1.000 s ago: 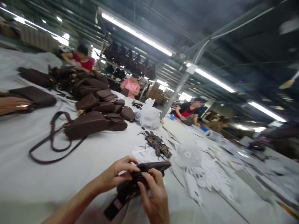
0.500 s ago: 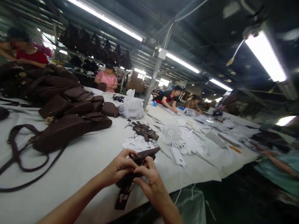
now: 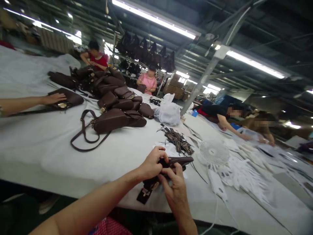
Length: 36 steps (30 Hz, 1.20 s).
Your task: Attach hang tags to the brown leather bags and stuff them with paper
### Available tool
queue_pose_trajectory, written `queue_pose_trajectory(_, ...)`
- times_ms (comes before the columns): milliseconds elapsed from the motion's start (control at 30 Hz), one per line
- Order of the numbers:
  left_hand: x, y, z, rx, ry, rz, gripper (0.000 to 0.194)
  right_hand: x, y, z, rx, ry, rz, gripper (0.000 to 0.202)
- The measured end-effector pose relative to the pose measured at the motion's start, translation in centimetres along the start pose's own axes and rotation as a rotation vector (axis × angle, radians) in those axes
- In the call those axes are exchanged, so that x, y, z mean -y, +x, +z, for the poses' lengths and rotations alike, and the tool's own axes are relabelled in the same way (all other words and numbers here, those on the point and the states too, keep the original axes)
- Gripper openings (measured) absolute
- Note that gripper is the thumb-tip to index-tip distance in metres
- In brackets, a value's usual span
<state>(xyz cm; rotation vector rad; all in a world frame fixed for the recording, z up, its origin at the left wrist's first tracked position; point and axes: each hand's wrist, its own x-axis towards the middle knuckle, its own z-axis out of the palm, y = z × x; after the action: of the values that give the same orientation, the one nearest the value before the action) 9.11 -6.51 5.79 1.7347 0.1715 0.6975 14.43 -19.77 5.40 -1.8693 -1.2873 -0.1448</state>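
Near the table's front edge, a small dark brown handbag (image 3: 182, 160) lies under both hands. My left hand (image 3: 153, 165) has its fingers curled closed on the bag's upper side. From the right, my right hand (image 3: 175, 183) pinches the bag with thumb and fingers close to the left fingertips. What lies between the fingertips is hidden. A dark hang tag (image 3: 144, 195) with a small metallic piece hangs at the bag's near end. Just beyond the bag is a heap of dark tags with strings (image 3: 178, 139).
Brown handbags (image 3: 111, 120) are piled at the back left. Another person's hand (image 3: 57, 98) rests on a bag at far left. A white fan (image 3: 214, 152), white paper pieces (image 3: 246, 178) and a white plastic bag (image 3: 168, 112) lie beyond. A metal post (image 3: 199, 86) rises behind.
The view has swung left, so things sit further right, and another person's arm on a bag has come into view. Both my hands stay on the handbag with little change.
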Motion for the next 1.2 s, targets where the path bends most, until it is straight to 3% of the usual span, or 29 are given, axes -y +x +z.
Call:
queue_pose_trajectory(100, 0.2, 0.4, 0.6, -0.090, 0.051, 0.012, 0.034, -0.2, 0.4, 0.0, -0.028, 0.023, 0.003, 0.013)
queue_pose_trajectory(167, 0.4, 0.1, 0.3, -0.066, -0.018, 0.025, 0.035, -1.0, 0.7, -0.4, -0.051, 0.007, -0.007, 0.014)
queue_pose_trajectory(300, 0.9, -0.9, -2.2, 0.254, -0.303, -0.015, 0.039, -3.2, 1.1, -2.4, 0.034, -0.002, -0.019, 0.013)
queue_pose_trajectory(367, 1.1, -1.0, -3.4, 0.414, -0.337, -0.008, 0.039, -4.0, 1.0, -3.4, 0.100, 0.015, -0.009, 0.012)
queue_pose_trajectory(433, 1.5, -0.6, -3.8, 0.472, -0.281, 0.036, 0.034, -4.3, 0.9, -3.9, 0.126, 0.034, 0.018, 0.011)
queue_pose_trajectory(600, 2.0, 0.5, -2.6, 0.396, -0.230, 0.119, 0.019, -4.2, 0.3, -3.4, 0.085, 0.074, 0.042, 0.012)
queue_pose_trajectory(800, 2.1, -0.5, -1.3, 0.300, -0.286, 0.087, 0.009, -4.1, -0.4, -2.7, 0.020, 0.067, -0.014, 0.013)
queue_pose_trajectory(1000, 1.7, -1.0, 1.8, 0.023, -0.331, -0.075, 0.046, -3.8, -0.6, -2.3, 0.019, 0.042, -0.014, 0.016)
queue_pose_trajectory(1100, 1.3, -0.9, 2.7, -0.080, -0.187, -0.050, 0.049, -3.8, -0.5, -2.5, 0.027, 0.022, 0.008, 0.013)
queue_pose_trajectory(1200, 0.9, -1.1, 2.6, -0.102, -0.112, -0.036, 0.049, -3.5, 0.0, -3.2, -0.007, 0.046, 0.066, 0.021)
